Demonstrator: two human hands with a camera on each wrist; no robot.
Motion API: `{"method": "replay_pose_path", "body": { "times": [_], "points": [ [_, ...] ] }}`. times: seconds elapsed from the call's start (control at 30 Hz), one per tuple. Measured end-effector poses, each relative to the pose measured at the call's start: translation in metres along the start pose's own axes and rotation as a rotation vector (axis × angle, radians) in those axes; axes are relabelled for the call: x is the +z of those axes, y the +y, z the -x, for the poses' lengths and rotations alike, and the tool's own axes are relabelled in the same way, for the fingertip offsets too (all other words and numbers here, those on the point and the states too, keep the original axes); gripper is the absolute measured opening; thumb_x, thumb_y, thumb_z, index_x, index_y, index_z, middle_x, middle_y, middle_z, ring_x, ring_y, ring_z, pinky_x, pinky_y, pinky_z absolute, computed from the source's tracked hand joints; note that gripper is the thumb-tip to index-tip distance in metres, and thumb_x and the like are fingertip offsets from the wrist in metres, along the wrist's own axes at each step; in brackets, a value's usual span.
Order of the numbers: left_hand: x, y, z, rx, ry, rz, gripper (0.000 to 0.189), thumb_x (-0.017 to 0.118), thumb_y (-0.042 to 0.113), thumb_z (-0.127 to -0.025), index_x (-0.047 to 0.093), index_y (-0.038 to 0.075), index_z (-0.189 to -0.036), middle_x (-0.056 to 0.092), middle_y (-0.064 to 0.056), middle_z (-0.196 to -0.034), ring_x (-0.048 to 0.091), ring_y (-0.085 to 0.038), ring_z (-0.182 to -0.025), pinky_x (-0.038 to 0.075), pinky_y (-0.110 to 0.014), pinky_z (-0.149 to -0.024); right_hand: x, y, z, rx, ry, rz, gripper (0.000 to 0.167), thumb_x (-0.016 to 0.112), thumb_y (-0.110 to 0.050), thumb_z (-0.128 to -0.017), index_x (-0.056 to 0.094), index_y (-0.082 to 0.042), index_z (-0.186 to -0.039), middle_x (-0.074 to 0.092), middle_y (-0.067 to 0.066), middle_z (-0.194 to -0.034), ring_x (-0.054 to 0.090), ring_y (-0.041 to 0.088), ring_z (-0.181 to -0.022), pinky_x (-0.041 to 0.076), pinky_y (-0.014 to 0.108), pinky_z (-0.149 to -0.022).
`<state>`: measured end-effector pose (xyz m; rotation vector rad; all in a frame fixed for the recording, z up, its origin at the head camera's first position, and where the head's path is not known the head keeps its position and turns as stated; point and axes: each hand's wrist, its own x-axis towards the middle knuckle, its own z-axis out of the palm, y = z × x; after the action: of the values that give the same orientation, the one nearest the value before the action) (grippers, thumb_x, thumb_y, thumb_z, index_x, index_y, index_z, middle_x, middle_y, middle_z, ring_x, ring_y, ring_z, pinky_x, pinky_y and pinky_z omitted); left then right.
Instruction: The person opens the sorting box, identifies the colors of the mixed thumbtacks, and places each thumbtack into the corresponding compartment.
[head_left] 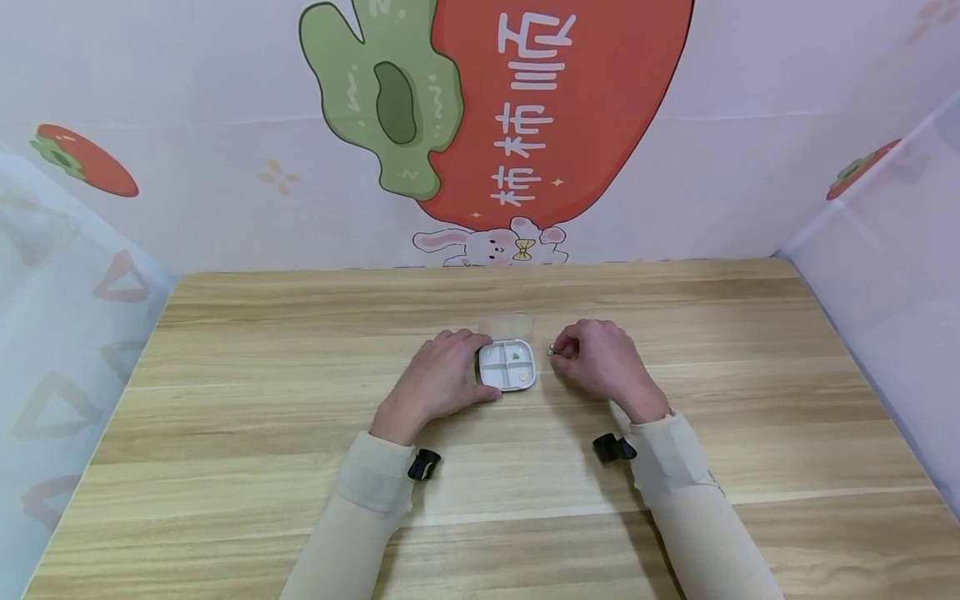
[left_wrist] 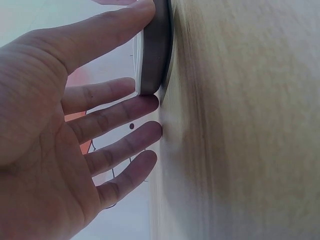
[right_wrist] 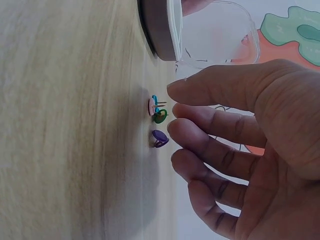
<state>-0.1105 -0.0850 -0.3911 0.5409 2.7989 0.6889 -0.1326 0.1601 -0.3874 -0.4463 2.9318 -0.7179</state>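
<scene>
A small white pill box [head_left: 492, 377] with four compartments lies on the table, its clear lid [right_wrist: 220, 32] swung back. My left hand [head_left: 441, 375] grips the box from its left side, thumb at the near edge and index finger at the far edge. One right compartment holds a tiny green piece [head_left: 516, 356], another a pale round piece [head_left: 523, 378]. Just right of the box, my right hand [head_left: 602, 358] hovers, thumb and fingertips apart with nothing between them. Close to those fingertips lie small round-headed paper fasteners: pink [right_wrist: 151, 107], blue, green [right_wrist: 160, 116] and purple [right_wrist: 160, 138].
The wood-grain table [head_left: 262, 467] reaches to a printed cloth backdrop [head_left: 247, 200] at the back, with cloth on both sides too. Black wrist cameras are strapped at both cuffs.
</scene>
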Motion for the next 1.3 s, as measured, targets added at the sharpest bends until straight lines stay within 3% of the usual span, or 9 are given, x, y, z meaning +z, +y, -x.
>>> {"method": "replay_pose_path", "body": {
  "times": [1.3],
  "points": [
    [0.0016, -0.0007, -0.0005, -0.004, 0.003, -0.006, 0.071, 0.088, 0.040, -0.079, 0.061, 0.009, -0.137, 0.061, -0.009, -0.136, 0.053, -0.028, -0.125, 0.041, -0.048, -0.107, 0.0039, 0.0019, -0.0001, 0.006, -0.035, 0.044, 0.005, 0.074, -0.012, -0.086, 0.076, -0.011, -0.082, 0.063, -0.003, -0.071, 0.057, 0.017, -0.068, 0.046, 0.034, -0.062]
  ]
}}
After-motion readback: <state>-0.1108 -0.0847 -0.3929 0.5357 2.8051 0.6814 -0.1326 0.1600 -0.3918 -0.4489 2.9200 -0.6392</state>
